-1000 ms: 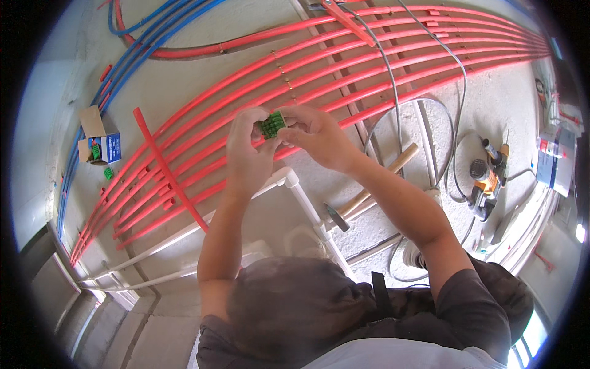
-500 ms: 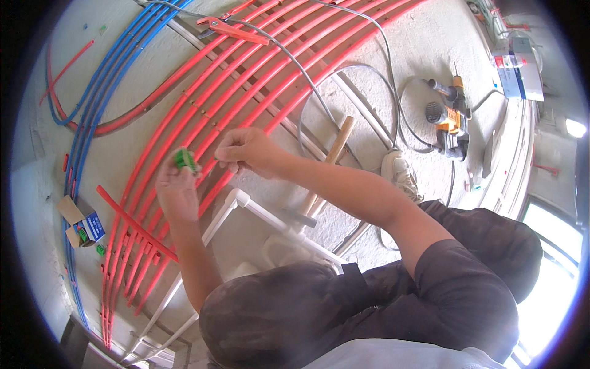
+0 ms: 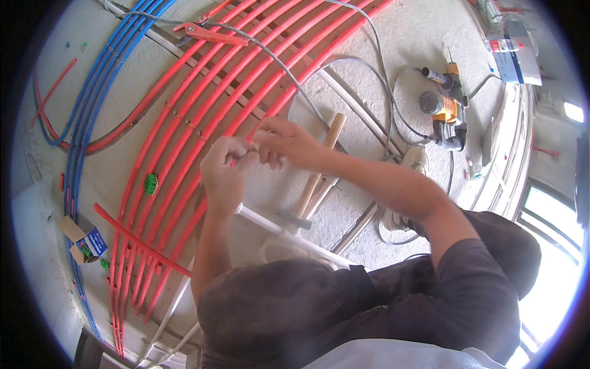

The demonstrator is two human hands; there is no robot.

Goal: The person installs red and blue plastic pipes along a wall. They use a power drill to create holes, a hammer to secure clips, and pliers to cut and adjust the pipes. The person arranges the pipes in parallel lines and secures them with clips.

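Note:
My left hand (image 3: 224,172) and my right hand (image 3: 284,145) meet over the red pipes, fingers curled inward and pinched together. Whatever lies between them is too small and blurred to make out. A green ribbed block (image 3: 151,184), apparently plastic, rests on the red pipes (image 3: 184,144) to the left of my left hand. Farther left, an open small cardboard box (image 3: 95,242) has green pieces inside, and another green piece (image 3: 105,263) lies beside it. A loose red pipe (image 3: 142,240) lies slantwise across the others below my hands.
Red-handled pipe cutters (image 3: 212,35) lie on the pipes at the top. Blue pipes (image 3: 98,92) curve along the left. A wooden-handled hammer (image 3: 322,163), a white pipe (image 3: 289,235) and a corded rotary hammer drill (image 3: 448,109) are on the right, with grey cable (image 3: 386,74) looping between.
The green block has left my left hand and lies on the pipes. My left hand has moved right to meet my right hand, which has shifted slightly right. The view has shifted a little.

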